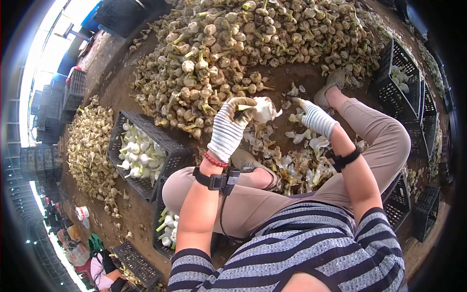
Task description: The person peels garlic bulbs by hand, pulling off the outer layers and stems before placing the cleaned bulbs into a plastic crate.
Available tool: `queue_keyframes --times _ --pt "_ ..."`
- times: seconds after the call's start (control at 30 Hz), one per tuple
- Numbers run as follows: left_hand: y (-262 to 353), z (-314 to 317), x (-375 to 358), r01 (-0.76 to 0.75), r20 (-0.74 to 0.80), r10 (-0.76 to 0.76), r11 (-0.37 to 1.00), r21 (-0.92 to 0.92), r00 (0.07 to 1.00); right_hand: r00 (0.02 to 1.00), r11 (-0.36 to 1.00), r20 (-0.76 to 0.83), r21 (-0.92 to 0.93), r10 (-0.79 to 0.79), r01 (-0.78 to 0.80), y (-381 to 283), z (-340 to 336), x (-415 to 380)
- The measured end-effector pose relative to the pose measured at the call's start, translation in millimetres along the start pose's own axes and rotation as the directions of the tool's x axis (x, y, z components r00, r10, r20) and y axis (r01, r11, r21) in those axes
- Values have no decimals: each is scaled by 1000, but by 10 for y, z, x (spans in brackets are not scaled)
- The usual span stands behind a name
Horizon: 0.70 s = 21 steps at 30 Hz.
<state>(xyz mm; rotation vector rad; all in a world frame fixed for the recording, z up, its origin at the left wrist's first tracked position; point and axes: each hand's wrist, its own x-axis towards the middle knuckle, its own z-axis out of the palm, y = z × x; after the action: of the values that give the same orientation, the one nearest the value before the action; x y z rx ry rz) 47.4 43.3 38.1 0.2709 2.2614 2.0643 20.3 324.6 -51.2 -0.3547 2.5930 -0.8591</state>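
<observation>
My left hand (231,124), in a striped glove with darker fingertips, holds a white garlic bulb (265,110) by its stem end. The bulb's other end points right, toward my right hand (316,117). That hand wears a similar glove and stays apart from the bulb, its fingers closed together; whether something small is in them is hidden. Loose white and brown peelings (292,160) lie on the ground below, between my legs. A large heap of unpeeled garlic bulbs (219,44) rises just beyond my hands.
Black crates of cleaned white garlic stand at the left (170,158) and lower left (158,238). More black crates (396,87) are at the right. A second garlic heap (90,151) lies far left. A person (99,272) appears at lower left.
</observation>
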Motion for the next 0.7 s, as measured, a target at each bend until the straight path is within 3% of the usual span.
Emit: queue_keyframes --times 0.07,0.1,0.17,0.2,0.23,0.27,0.3,0.37,0.43,0.5,0.53,0.57,0.63,0.67,0.7 --pt "-18 53 15 -6 -21 6 1000 5 1000 996 877 86 478 7 -47 -748 -319 -249" --pt "-16 79 31 -18 -41 18 1000 10 999 951 774 278 570 133 -275 -1066 -482 -350" --pt "-14 105 45 -21 -46 20 1000 -18 999 991 941 -111 319 -77 109 -1111 -332 -322" --pt "10 85 36 -87 -46 92 991 102 995 964 958 -237 227 -118 173 -1102 -294 -309" --pt "17 54 24 -150 -40 163 964 219 986 965 959 -236 227 -118 172 -1079 -313 -303" --pt "7 5 10 -119 -33 126 981 150 992 953 953 -292 255 -85 164 -1038 -368 -281" --pt "31 -46 -20 -170 -12 177 959 228 984 938 946 -342 283 -52 156 -984 -423 -248" --pt "50 -121 -47 -191 48 185 965 182 982 961 857 -262 512 88 62 -775 -486 -133" --pt "61 -93 -47 -163 43 159 976 142 986 983 949 -175 315 50 8 -665 -524 -81" --pt "78 -51 -23 -137 36 134 985 102 990 986 978 -144 181 -80 105 -736 -470 -212" --pt "85 -22 -26 -32 -18 32 999 1 999 998 907 36 416 59 -69 -901 -470 -302" --pt "85 5 -26 69 -62 -75 992 -104 995 981 828 161 532 110 -180 -1100 -497 -387" --pt "74 42 -26 48 -91 -55 996 -78 994 998 840 -62 542 12 23 -1315 -423 -454" --pt "69 53 -28 32 -104 -35 999 -33 994 962 922 -267 355 -56 152 -1298 -310 -407" --pt "73 57 -28 15 -117 -13 1000 12 993 962 920 -268 360 -54 152 -1318 -278 -388"
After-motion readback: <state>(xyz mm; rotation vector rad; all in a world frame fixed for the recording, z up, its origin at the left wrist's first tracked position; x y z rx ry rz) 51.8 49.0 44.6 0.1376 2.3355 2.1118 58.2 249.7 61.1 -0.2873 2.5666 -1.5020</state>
